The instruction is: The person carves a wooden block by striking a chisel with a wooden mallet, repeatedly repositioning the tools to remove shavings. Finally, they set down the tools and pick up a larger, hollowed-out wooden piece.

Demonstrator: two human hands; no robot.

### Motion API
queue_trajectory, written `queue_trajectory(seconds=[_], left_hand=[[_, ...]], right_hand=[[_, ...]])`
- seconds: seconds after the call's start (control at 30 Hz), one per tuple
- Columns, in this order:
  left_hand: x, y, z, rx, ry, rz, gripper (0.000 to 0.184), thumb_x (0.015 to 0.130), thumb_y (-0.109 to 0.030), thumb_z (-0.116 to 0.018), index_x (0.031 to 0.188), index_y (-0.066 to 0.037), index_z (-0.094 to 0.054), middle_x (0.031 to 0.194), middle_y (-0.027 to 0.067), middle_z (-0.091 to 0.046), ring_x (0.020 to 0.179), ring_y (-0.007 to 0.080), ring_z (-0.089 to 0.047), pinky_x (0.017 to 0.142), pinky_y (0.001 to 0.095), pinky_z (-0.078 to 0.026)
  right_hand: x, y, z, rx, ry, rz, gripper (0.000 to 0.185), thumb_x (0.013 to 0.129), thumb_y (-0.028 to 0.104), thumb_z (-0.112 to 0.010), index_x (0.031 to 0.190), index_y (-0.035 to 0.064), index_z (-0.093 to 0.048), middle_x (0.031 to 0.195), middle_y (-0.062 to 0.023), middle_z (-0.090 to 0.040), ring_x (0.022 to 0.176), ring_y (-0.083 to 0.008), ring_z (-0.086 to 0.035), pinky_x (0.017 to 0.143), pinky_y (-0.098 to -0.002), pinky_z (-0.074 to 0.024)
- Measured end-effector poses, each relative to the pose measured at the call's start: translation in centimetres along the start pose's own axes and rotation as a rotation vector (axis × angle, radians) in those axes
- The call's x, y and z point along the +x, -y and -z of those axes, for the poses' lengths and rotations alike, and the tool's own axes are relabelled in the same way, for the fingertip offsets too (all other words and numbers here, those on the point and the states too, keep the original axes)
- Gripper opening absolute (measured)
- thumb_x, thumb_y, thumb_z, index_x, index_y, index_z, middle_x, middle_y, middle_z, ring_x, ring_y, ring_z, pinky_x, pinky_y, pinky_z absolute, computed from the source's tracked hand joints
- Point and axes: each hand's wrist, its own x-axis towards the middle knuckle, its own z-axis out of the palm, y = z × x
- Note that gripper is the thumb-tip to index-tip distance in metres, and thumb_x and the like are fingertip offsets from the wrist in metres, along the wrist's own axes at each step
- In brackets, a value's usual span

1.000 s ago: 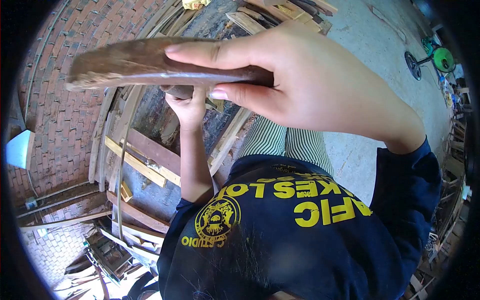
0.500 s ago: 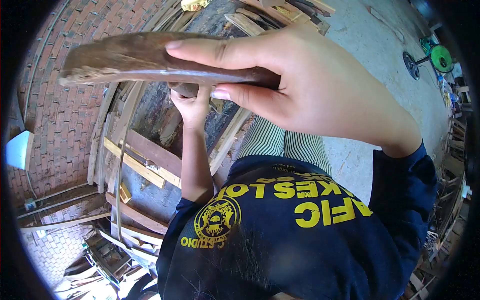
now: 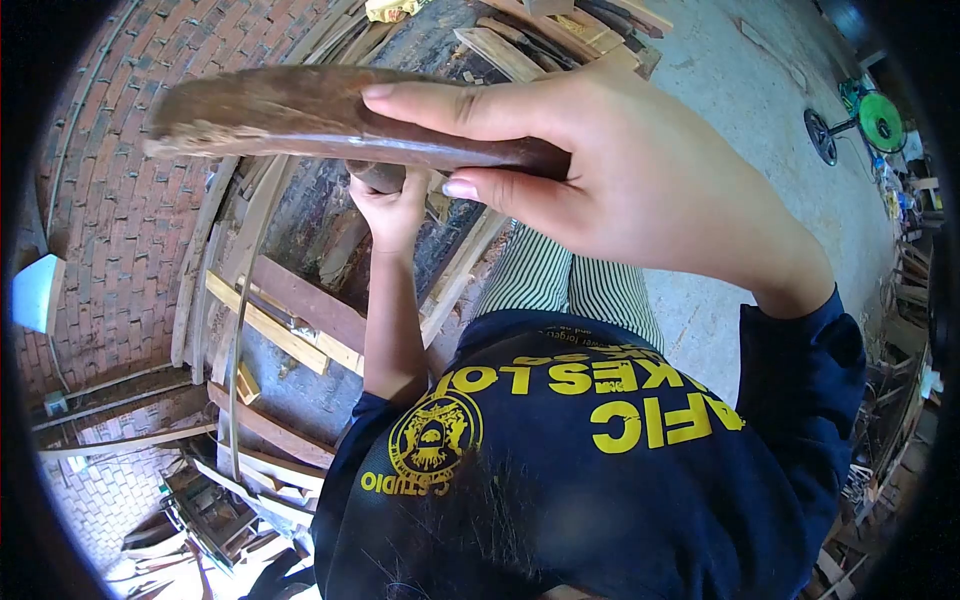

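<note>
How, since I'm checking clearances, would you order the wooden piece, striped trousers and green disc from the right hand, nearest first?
1. Wooden piece: held in the right hand.
2. Striped trousers: below, on the legs.
3. Green disc: far off, right.

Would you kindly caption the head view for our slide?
Right hand gripping a brown wooden piece, left hand partly hidden beyond.

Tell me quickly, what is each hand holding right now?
Left hand: closed on a dark, round-ended object, partly hidden.
Right hand: closed, holding a long brown piece of wood by one end.
</note>
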Motion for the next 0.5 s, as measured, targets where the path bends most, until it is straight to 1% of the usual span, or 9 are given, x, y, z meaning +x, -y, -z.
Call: queue_trajectory(seconds=[0.07,0.1,0.17,0.27,0.3,0.4,0.43,0.47,0.5], left_hand=[[0.0,0.0,0.2,-0.001,0.014,-0.003,0.034,0.072,-0.001,-0.073,0.102,-0.003,-0.057,0.099,0.0038,-0.062,0.089,0.0108,-0.057,0.082,0.0278,-0.047],[-0.2,0.3,0.3,-0.019,0.0,0.008,0.032,0.072,-0.001,-0.073,0.101,-0.002,-0.057,0.097,0.0039,-0.063,0.088,0.0112,-0.058,0.081,0.0283,-0.048],[-0.5,2.0,1.1,0.039,0.057,-0.001,0.031,0.072,-0.001,-0.074,0.1,-0.002,-0.059,0.096,0.005,-0.064,0.086,0.0114,-0.06,0.079,0.0277,-0.049],[-0.4,3.0,1.1,0.052,0.114,-0.004,0.033,0.072,-0.001,-0.074,0.102,-0.001,-0.06,0.097,0.0056,-0.065,0.087,0.0117,-0.06,0.079,0.0278,-0.05],[-0.5,2.7,0.9,0.046,0.073,0.018,0.033,0.073,-0.001,-0.074,0.102,0.0,-0.06,0.097,0.0056,-0.065,0.087,0.0122,-0.06,0.079,0.0281,-0.05],[-0.7,1.2,0.3,-0.021,-0.028,0.068,0.033,0.073,-0.001,-0.073,0.103,0.0,-0.06,0.098,0.0061,-0.064,0.088,0.0133,-0.061,0.081,0.0284,-0.05],[-0.6,0.7,-0.3,-0.031,-0.099,0.061,0.025,0.075,0.002,-0.07,0.097,-0.001,-0.059,0.092,0.0058,-0.064,0.082,0.0116,-0.061,0.074,0.0262,-0.051],[-0.6,0.4,-0.2,-0.03,-0.102,0.061,0.025,0.075,0.002,-0.07,0.097,-0.001,-0.059,0.092,0.0058,-0.064,0.082,0.0116,-0.061,0.074,0.0262,-0.051],[-0.8,0.0,0.0,-0.038,-0.055,0.058,0.02,0.075,0.004,-0.066,0.093,-0.001,-0.057,0.088,0.0058,-0.063,0.079,0.0107,-0.06,0.07,0.025,-0.05]], right_hand=[[-0.1,-0.5,-1.1,0.112,-0.147,0.122,0.046,0.083,0.015,-0.064,0.128,0.0232,-0.055,0.068,-0.012,-0.061,0.052,-0.0237,-0.054,0.052,-0.0327,-0.043],[-0.3,-0.6,-1.3,0.113,-0.146,0.123,0.046,0.083,0.015,-0.064,0.128,0.0232,-0.055,0.068,-0.012,-0.061,0.052,-0.0237,-0.054,0.052,-0.0327,-0.043],[-1.0,-1.0,-1.5,-0.212,0.141,-0.059,0.045,0.084,0.016,-0.063,0.128,0.022,-0.055,0.07,-0.012,-0.063,0.054,-0.0246,-0.056,0.054,-0.0342,-0.0446],[-0.9,-1.9,-1.6,-0.184,0.188,-0.068,0.043,0.085,0.017,-0.062,0.128,0.0218,-0.055,0.069,-0.0119,-0.062,0.054,-0.0256,-0.056,0.054,-0.0357,-0.0446],[-0.8,-1.5,-1.1,-0.187,0.186,-0.072,0.043,0.085,0.017,-0.062,0.128,0.0218,-0.055,0.069,-0.0119,-0.062,0.054,-0.0256,-0.056,0.054,-0.0357,-0.0446],[-0.5,-0.5,-0.2,-0.107,0.205,-0.128,0.041,0.084,0.017,-0.061,0.125,0.018,-0.057,0.08,-0.0155,-0.065,0.064,-0.0308,-0.062,0.06,-0.0383,-0.0494],[-0.5,-0.5,-0.2,-0.049,0.112,-0.085,0.044,0.083,0.013,-0.063,0.127,0.0179,-0.056,0.08,-0.0151,-0.065,0.062,-0.0284,-0.06,0.06,-0.0352,-0.0485],[-0.5,-0.5,-0.2,0.009,0.018,-0.04,0.047,0.083,0.01,-0.064,0.129,0.0178,-0.054,0.08,-0.0147,-0.065,0.059,-0.0259,-0.059,0.06,-0.032,-0.0476],[-0.5,-0.4,-0.1,0.01,0.019,-0.038,0.047,0.083,0.01,-0.064,0.129,0.0178,-0.054,0.08,-0.0147,-0.065,0.059,-0.0259,-0.059,0.06,-0.032,-0.0476]])
